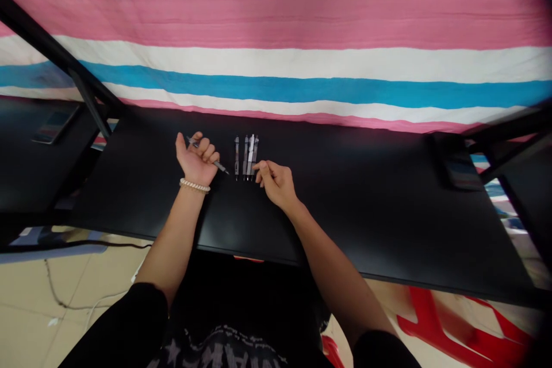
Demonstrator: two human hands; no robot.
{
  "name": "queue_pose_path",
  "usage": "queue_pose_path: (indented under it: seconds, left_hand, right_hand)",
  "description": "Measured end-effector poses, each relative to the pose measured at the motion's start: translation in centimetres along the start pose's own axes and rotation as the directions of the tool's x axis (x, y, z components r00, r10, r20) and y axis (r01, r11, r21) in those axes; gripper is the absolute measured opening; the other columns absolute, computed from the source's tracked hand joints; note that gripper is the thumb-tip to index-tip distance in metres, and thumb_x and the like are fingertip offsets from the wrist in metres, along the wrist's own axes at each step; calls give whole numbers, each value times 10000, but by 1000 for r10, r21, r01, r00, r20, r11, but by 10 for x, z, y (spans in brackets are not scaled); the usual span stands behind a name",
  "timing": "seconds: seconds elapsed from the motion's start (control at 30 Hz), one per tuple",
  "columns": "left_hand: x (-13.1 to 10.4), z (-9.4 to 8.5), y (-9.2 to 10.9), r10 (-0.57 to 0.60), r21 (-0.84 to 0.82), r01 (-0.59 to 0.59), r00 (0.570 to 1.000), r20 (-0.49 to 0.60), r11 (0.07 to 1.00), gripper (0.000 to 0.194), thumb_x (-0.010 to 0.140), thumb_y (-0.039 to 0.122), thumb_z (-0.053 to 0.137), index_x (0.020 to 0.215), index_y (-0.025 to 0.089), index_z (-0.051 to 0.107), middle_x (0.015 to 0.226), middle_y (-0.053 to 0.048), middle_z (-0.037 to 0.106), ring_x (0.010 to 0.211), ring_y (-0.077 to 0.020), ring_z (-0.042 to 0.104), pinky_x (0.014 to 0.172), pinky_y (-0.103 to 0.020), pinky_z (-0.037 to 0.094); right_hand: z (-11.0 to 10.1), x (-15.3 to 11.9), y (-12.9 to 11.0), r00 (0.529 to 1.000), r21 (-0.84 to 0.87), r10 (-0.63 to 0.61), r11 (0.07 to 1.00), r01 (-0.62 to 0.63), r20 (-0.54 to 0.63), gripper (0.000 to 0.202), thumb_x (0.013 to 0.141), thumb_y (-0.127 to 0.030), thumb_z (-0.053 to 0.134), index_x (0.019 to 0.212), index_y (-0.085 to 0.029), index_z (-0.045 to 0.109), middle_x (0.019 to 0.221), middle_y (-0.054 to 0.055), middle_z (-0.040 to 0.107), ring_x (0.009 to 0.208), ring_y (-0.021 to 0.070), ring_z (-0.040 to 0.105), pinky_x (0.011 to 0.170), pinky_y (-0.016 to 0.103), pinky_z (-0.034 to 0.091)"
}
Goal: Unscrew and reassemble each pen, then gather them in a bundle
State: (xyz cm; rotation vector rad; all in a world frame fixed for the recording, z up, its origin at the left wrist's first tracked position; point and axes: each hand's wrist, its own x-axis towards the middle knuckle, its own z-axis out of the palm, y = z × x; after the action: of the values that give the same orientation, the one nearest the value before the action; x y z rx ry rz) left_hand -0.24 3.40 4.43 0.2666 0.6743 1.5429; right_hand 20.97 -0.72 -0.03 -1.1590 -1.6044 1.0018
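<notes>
My left hand (197, 162) is turned palm up, its fingers curled around a grey pen (221, 167) that slants down to the right. Beside it, several pens stand in a row on the black table (366, 195), tips toward me. One dark pen (237, 158) lies a little apart on the left; a white-topped pen (251, 149) sits tightly among the others. My right hand (276, 181) is at the lower right of this row, thumb and forefinger pinched together at the rightmost pen (256, 146). Whether anything is between those fingertips is hidden.
A phone (56, 125) lies on the neighbouring table at left, and a dark flat object (457, 164) is near the right edge. A striped cloth (302, 63) hangs behind the table. Black metal bars (90, 103) flank both sides; a red plastic stool (435, 328) stands below right.
</notes>
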Motion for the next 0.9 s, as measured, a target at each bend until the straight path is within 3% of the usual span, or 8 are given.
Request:
queue_pose_path:
  seconds: [0.27, 0.4, 0.47, 0.53, 0.6, 0.7, 0.8, 0.9]
  left_hand:
    - [4, -12, 37, 90, -65, -93, 995, -45, 994, 488, 1040, 416, 215, 773, 187, 553, 463, 81, 233, 354, -72, 195, 359, -210, 186]
    - [14, -18, 44, 119, 113, -104, 984, -129, 988, 372, 1010, 464, 314, 807, 215, 502, 506, 82, 255, 365, -75, 220, 368, -207, 180]
    - [22, -24, 41, 234, 308, -162, 949, -213, 938, 272, 974, 490, 417, 897, 240, 492, 572, 70, 358, 399, -81, 301, 385, -198, 229]
    - [29, -32, 35, 435, 584, -236, 871, -227, 777, 190, 907, 364, 575, 1050, 271, 492, 708, 49, 481, 485, -89, 426, 457, -192, 357]
    - [32, -41, 26, 575, 843, -237, 812, -100, 482, 461, 771, 135, 682, 1174, 268, 504, 909, 0, 553, 653, -110, 552, 667, -245, 517]
    - [32, -52, 16, 578, 982, -176, 810, 101, 74, 576, 655, -26, 674, 1180, 189, 572, 1193, -114, 509, 1021, -224, 613, 1056, -434, 480]
    - [30, -57, 11, 567, 981, -158, 800, 196, -115, 515, 666, -27, 671, 1145, 150, 604, 1263, -158, 462, 1263, -318, 508, 1183, -524, 349]
    - [30, -56, 10, 573, 968, -186, 780, 250, -169, 450, 702, 18, 696, 1127, 143, 611, 1244, -162, 469, 1287, -326, 489, 1183, -523, 353]
  right_hand:
    - [-1, 2, 2, 1000, -134, -25, 991, 22, -14, 442, 1036, -512, 426, 892, -188, 691, 666, 19, 652, 583, 144, 605, 575, 266, 456]
    - [-1, 5, 2, 994, -272, -94, 959, 76, -55, 245, 980, -365, 529, 993, -192, 702, 749, 26, 668, 649, 162, 597, 661, 296, 470]
    - [0, 6, 3, 985, -364, -165, 921, 139, -42, 205, 941, -302, 572, 1037, -188, 711, 767, 29, 663, 703, 182, 589, 732, 323, 475]
    - [1, 6, 5, 976, -451, -220, 871, 197, 2, 204, 931, -279, 584, 1050, -191, 723, 770, 32, 651, 745, 199, 577, 787, 347, 464]
    - [2, 6, 6, 973, -511, -226, 832, 216, 44, 199, 954, -291, 570, 1015, -204, 738, 781, 38, 641, 762, 206, 569, 800, 354, 450]
    - [2, 5, 6, 976, -560, -211, 803, 204, 53, 248, 997, -315, 519, 948, -198, 732, 790, 51, 631, 774, 209, 566, 788, 345, 440]
    - [1, 5, 7, 983, -596, -183, 787, 158, 19, 228, 983, -331, 534, 924, -181, 695, 802, 61, 625, 770, 213, 561, 755, 334, 436]
    - [-1, 5, 6, 993, -610, -122, 787, 94, -5, 157, 927, -289, 576, 960, -176, 681, 796, 55, 622, 758, 211, 564, 713, 317, 428]
